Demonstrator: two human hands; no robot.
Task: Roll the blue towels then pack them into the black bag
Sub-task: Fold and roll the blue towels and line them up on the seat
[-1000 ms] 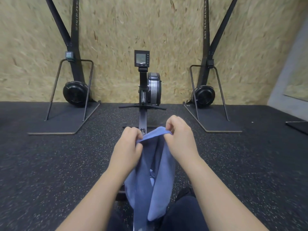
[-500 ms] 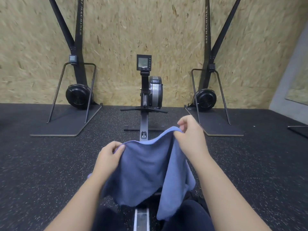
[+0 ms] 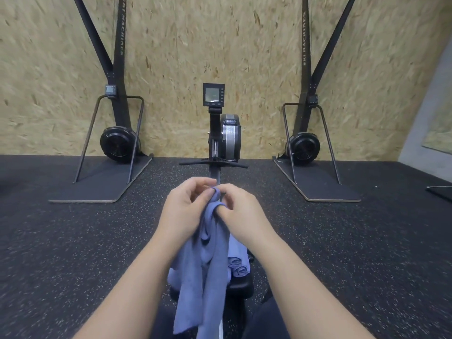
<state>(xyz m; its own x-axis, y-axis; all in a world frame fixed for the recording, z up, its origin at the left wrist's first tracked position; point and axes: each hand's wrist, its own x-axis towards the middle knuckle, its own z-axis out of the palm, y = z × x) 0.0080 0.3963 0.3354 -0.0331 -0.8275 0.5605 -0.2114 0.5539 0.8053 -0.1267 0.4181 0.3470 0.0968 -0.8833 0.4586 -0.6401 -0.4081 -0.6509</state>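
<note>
Lighting: I read even, diffuse indoor light, moderately bright, with no glare. Shadows: soft, faint ones under the ski machine frames [image 3: 110,143] on the dark floor [image 3: 61,241]. Distortion: wide-angle bending; the machine posts lean outward and the floor line curves at the edges. Blur: slight motion smear throughout, strongest on the chipboard wall [image 3: 171,45] at left and over both hands [image 3: 186,211].

Your forearms are bare all the way down to the frame's lower edge; no sleeve shows on either one. Your left hand [image 3: 186,211] and right hand [image 3: 244,214] carry no glove, ring or watch that you can see. Your nails are short. Your legs [image 3: 266,319] wear dark navy cloth, plain, with no visible marking.
</note>
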